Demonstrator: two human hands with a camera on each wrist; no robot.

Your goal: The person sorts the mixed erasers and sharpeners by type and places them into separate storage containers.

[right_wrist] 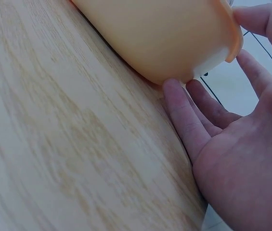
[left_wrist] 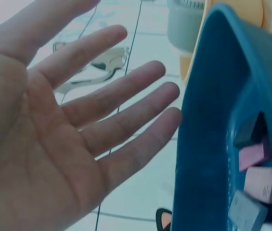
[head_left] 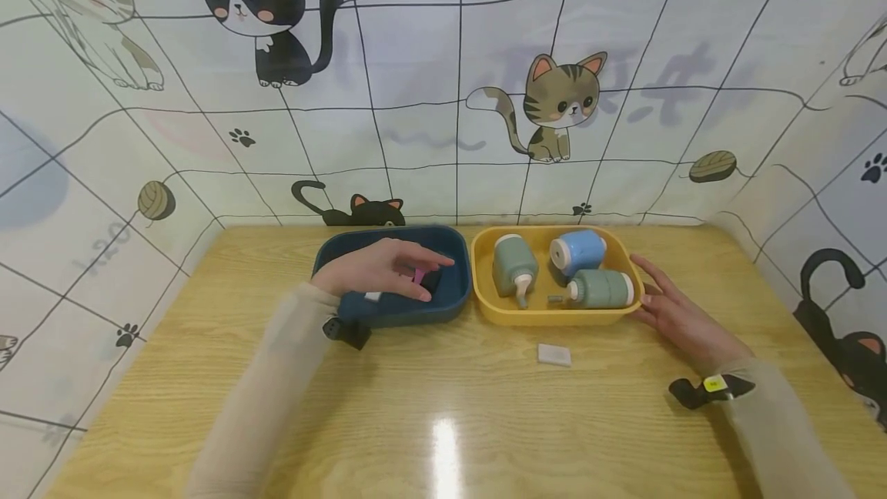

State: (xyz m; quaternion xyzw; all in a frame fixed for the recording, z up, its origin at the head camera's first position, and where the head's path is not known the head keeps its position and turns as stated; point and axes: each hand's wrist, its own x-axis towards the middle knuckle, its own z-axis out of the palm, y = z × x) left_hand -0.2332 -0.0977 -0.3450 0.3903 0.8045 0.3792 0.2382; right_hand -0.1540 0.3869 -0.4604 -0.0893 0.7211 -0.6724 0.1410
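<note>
My left hand (head_left: 379, 266) hovers over the dark blue basket (head_left: 409, 318), its fingers spread and its palm bare in the left wrist view. Inside that basket lie small blocks: a black block (left_wrist: 251, 130), a pink block (left_wrist: 254, 155), a pale pink block (left_wrist: 261, 184) and a grey-white block (left_wrist: 247, 211). At the right end of the yellow basket (head_left: 554, 317), my right hand (head_left: 682, 323) touches the outer wall and rim with extended fingertips. The yellow basket holds a grey-green bottle (head_left: 515, 260) with a nozzle, a second grey-green bottle (head_left: 603, 289) on its side and a blue bottle (head_left: 580, 251).
A small white rectangular block (head_left: 554, 354) lies on the wooden table (head_left: 443, 391) in front of the yellow basket. The two baskets stand side by side near the table's back edge, against a cat-patterned backdrop (head_left: 416, 129).
</note>
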